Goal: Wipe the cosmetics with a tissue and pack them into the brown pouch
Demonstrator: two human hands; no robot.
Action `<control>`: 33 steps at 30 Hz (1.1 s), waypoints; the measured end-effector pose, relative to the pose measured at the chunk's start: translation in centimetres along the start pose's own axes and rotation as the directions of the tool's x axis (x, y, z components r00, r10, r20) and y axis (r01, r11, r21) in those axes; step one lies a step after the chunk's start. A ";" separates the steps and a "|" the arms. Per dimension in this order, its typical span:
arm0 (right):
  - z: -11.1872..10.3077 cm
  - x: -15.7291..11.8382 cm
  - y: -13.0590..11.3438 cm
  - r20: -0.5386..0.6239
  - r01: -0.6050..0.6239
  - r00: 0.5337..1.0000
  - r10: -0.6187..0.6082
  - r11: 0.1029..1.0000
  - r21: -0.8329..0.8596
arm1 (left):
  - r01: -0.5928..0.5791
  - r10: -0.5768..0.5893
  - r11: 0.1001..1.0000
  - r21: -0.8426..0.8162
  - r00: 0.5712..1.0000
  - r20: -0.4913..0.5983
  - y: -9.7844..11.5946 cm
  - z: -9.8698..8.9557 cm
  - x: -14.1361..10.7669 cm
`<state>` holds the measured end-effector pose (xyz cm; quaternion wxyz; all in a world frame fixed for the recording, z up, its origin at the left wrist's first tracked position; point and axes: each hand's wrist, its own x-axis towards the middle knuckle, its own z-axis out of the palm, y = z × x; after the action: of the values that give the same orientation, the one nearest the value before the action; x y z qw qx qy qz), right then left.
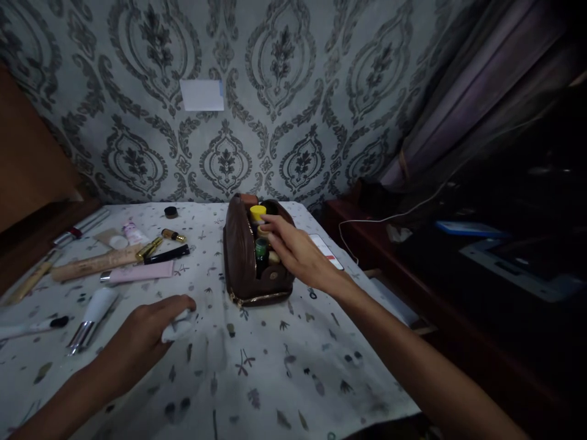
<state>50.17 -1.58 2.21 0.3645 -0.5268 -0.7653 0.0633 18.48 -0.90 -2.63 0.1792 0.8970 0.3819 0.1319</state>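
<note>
A brown makeup bag (238, 256) stands unzipped on the table. Inside it show a yellow-capped container (257, 212), a dark green bottle (261, 253) and other containers partly covered by my fingers. My right hand (293, 247) is over the bag's opening, fingers stretched out towards the yellow cap; whether the fingertips touch anything is unclear. Left of the bag, my left hand (153, 324) is low over the cloth, its fingers closed round a crumpled white tissue (178, 328).
Makeup items lie at the left: a pink tube (142, 272), a black tube (166, 254), a white-handled brush (96, 311) and a black-lidded jar (170, 212). A phone (328, 250) rests right of the bag. A white cable (385, 220) runs along the right side. Patterned wall behind.
</note>
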 end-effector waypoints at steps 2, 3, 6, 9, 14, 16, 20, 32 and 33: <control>0.5 0.4 0.4 0.057 0.001 0.998 -0.002 1.000 0.015 | 0.003 -0.003 0.999 0.041 1.000 0.010 0.0 0.0 -0.5; 0.7 0.5 0.5 0.072 0.002 0.997 -0.003 1.000 0.017 | 0.000 -0.001 0.998 0.060 1.000 0.007 -0.1 0.0 -0.8; 0.6 0.6 0.2 0.095 -0.013 0.995 0.012 1.000 0.014 | -0.003 0.004 0.997 0.082 1.000 -0.015 -0.5 0.2 -1.5; 0.3 0.5 -0.2 0.083 -0.029 0.996 0.028 0.999 0.019 | 0.029 -0.026 0.998 0.062 0.999 -0.040 -1.1 0.5 -2.0; 0.1 0.4 0.0 0.071 -0.028 0.997 0.025 0.999 0.028 | 0.058 -0.056 0.998 0.030 0.997 -0.054 -2.2 0.7 -2.3; 0.1 0.6 0.1 0.077 -0.032 0.997 0.031 0.999 0.024 | 0.068 -0.067 0.998 0.019 0.997 -0.043 -2.4 0.7 -2.4; 0.2 1.0 -0.2 0.094 -0.030 0.995 0.030 1.000 0.001 | 0.107 -0.107 0.994 0.004 0.994 -0.021 -2.5 0.4 -2.5; 1.0 1.2 -1.3 -0.152 0.007 0.988 -0.030 0.989 -0.149 | 0.346 -0.377 0.907 -0.240 0.922 -0.094 -6.9 -2.8 -4.6; 1.4 1.0 -2.0 -0.225 0.044 0.971 -0.078 0.988 -0.149 | 0.359 -0.409 0.888 -0.287 0.903 -0.135 -8.2 -3.0 -4.8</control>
<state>47.65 -1.24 2.66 0.4136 -0.5316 -0.7363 -0.0645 8.92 1.56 -3.82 0.2783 0.7556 0.5475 0.2275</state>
